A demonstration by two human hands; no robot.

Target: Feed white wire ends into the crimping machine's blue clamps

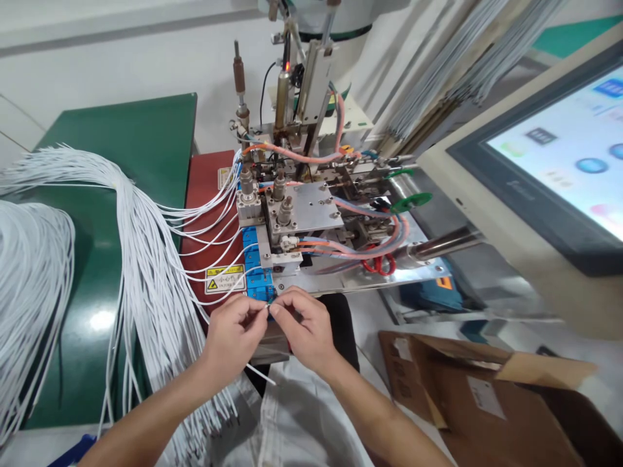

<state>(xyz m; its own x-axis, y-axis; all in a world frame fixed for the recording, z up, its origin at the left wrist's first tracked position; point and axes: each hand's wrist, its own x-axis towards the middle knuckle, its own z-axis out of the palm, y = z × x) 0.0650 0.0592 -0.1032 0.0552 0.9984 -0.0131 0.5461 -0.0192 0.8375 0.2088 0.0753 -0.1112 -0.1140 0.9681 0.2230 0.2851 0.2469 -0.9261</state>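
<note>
My left hand (237, 334) is closed in a pinch, with a small pale wire end just showing at its fingertips. A white cable (261, 374) sticks out below that hand. My right hand (302, 327) pinches at the same spot, its thumb and forefinger meeting the left fingertips; the tiny piece between them is mostly hidden. Both hands are at the front end of a row of blue cable holders (257, 272) on the machine. Several white cables (209, 243) run into these holders from a large white cable bundle (141, 259) on the left.
A green table (97, 370) carries another coil of white cables (32, 292). The soldering machine (306, 201) stands ahead, with a solder wire spool (405, 191) on it. A touchscreen (569, 143) juts in from the right, above an open cardboard box (487, 402).
</note>
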